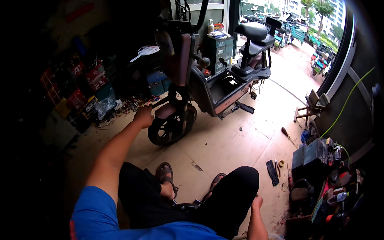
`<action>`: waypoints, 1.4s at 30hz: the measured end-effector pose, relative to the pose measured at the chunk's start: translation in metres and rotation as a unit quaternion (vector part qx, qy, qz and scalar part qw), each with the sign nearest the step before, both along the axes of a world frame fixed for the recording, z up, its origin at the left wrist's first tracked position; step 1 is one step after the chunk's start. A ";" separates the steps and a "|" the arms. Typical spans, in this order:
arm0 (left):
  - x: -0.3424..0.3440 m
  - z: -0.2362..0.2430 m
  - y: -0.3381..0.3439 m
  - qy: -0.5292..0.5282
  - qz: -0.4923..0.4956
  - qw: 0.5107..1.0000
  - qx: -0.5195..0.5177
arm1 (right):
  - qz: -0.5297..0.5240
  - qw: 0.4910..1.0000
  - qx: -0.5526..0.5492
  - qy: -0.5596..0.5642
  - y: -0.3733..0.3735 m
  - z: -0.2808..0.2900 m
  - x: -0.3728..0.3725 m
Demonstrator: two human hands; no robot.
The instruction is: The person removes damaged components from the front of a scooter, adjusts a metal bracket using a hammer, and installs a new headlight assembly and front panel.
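An electric scooter [182, 60] with a brownish front panel stands in front of me, its open footwell facing up. My left hand [144, 117] reaches out beside its front wheel [170, 130] and mudguard [165, 111]. The fingers of that hand are curled closed at a dark bar-like shape; what they grip is too dark to make out. Beside my right knee, my right hand [257, 202] is low and partly hidden, its visible fingers curled in. Whatever may be in it does not show.
Batteries [96, 76] and tangled wires [130, 105] line the left side. A screwdriver [287, 135], a black pouch [273, 173] and a tape roll [281, 163] lie on the floor at right, near a cluttered toolbox [310, 154]. A small wooden stool [308, 110] stands by the doorway.
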State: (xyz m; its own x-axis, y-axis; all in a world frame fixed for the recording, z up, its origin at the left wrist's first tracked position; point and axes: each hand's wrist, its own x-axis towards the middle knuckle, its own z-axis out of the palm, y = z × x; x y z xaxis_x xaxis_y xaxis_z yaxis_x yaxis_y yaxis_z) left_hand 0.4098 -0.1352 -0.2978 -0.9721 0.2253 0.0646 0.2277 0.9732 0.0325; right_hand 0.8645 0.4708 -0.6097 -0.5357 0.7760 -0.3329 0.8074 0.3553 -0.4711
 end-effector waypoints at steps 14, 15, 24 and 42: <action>-0.027 -0.009 -0.001 0.074 0.028 0.995 0.065 | 0.187 0.767 0.089 0.608 -0.037 0.543 -0.377; -0.027 -0.008 -0.004 0.072 0.020 0.995 0.069 | 0.189 0.732 0.190 0.627 -0.033 0.578 -0.395; -0.037 -0.014 -0.015 0.050 -0.010 0.996 0.075 | 0.341 0.587 0.552 0.484 -0.045 0.771 -0.473; 0.002 0.001 -0.074 0.040 -0.007 0.996 0.073 | 0.349 0.471 0.653 0.479 -0.133 0.795 -0.433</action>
State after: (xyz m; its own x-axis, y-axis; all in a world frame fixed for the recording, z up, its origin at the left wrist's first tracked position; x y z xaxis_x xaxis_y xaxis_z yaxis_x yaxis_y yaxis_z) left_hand 0.4117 -0.2087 -0.2967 -0.9593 0.2212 0.1757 0.2489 0.9560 0.1555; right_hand 0.4313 0.3376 0.1853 -0.2309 -0.4928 0.8389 -0.0812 0.8690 0.4881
